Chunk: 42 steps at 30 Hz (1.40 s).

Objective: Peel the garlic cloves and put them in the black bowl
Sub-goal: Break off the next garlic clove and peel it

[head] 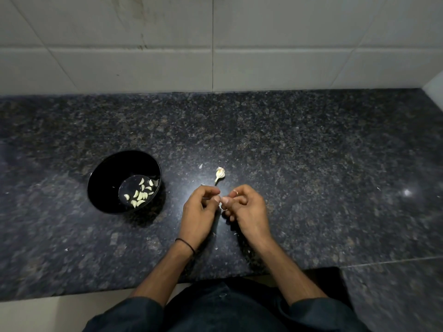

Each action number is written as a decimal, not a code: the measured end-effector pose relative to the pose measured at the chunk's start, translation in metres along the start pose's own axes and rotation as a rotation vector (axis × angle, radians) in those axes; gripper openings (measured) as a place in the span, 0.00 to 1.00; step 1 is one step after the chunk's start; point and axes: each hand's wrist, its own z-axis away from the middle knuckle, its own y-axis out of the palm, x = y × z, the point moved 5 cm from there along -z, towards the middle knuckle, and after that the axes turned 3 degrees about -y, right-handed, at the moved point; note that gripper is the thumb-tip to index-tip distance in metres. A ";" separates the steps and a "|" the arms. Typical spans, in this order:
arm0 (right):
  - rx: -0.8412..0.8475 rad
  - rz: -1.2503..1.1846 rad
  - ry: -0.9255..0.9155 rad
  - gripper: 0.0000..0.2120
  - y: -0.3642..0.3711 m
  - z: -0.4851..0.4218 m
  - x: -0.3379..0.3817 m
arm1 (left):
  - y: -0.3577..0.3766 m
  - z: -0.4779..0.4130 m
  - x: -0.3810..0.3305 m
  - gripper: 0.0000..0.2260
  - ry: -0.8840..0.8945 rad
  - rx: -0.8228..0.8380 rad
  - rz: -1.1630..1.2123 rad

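No legible text or labels anywhere.

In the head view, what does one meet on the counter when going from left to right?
black bowl holding peeled cloves → left hand → right hand. The garlic remnant lies beyond the point where the hands meet, so I leave it out.

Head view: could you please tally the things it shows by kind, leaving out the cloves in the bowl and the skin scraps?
Black bowl: 1
Garlic bulb remnant: 1
Garlic clove, pinched between the hands, mostly hidden: 1
Hands, left hand and right hand: 2
Total: 5
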 end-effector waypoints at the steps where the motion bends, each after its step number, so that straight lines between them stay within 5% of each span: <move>1: -0.016 -0.024 0.000 0.10 -0.001 0.000 0.000 | 0.001 0.001 0.000 0.07 -0.007 0.022 0.005; 9: -0.083 -0.166 -0.005 0.10 0.001 0.001 0.001 | 0.006 0.008 -0.007 0.09 0.059 0.127 0.037; 24: -0.089 0.120 0.001 0.16 0.002 0.005 0.004 | 0.000 0.010 -0.012 0.02 0.099 0.037 -0.077; 29: -0.093 0.154 0.005 0.20 0.002 0.003 0.000 | 0.000 0.007 -0.007 0.04 -0.023 0.067 0.130; 34: -0.064 0.214 -0.035 0.18 0.003 0.005 0.007 | 0.003 0.011 -0.007 0.04 -0.106 0.086 0.289; 42: 0.027 0.120 0.005 0.07 0.006 0.009 0.002 | -0.004 0.004 -0.001 0.04 -0.043 -0.027 0.153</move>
